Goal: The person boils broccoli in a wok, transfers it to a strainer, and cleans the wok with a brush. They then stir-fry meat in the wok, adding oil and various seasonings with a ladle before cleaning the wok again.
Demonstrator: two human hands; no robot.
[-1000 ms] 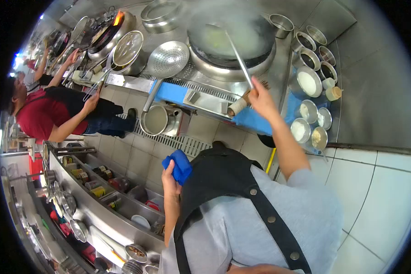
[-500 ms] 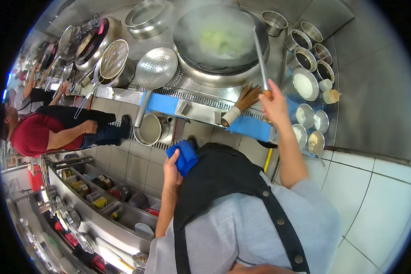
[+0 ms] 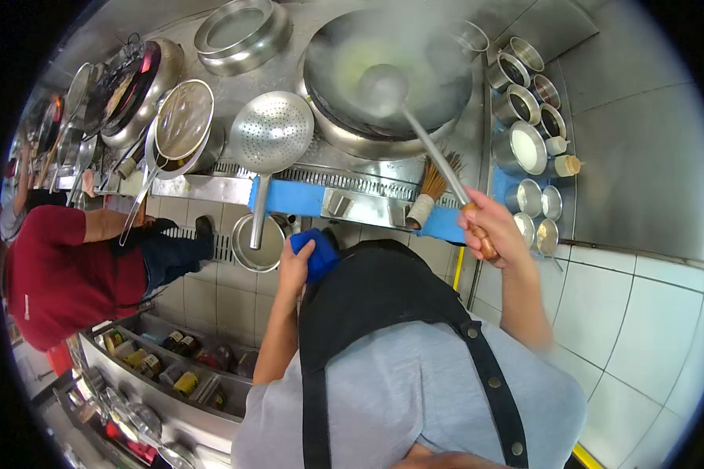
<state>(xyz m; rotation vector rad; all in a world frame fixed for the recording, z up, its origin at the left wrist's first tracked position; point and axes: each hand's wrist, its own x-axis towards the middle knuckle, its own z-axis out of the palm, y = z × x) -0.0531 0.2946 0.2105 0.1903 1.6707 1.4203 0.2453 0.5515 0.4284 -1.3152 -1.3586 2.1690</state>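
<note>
My right hand is closed around the wooden grip of a long metal ladle. The ladle's round bowl is over the middle of a large dark wok, where steam blurs some pale green food. A folded blue cloth is gripped in my left hand, close to the black apron at my waist. Between the wok and my right hand, a bamboo wok brush with a wrapped handle rests at the stove's front edge, partly behind the ladle handle.
A perforated skimmer lies left of the wok, its handle jutting over the edge above a pot. A mesh strainer rests farther left. Metal seasoning containers line the right side. A person in a red shirt stands at left.
The ladle has swung left and its bowl now shows over the wok's middle; my right hand has come lower. The person in red appears closer. My left hand keeps the cloth.
</note>
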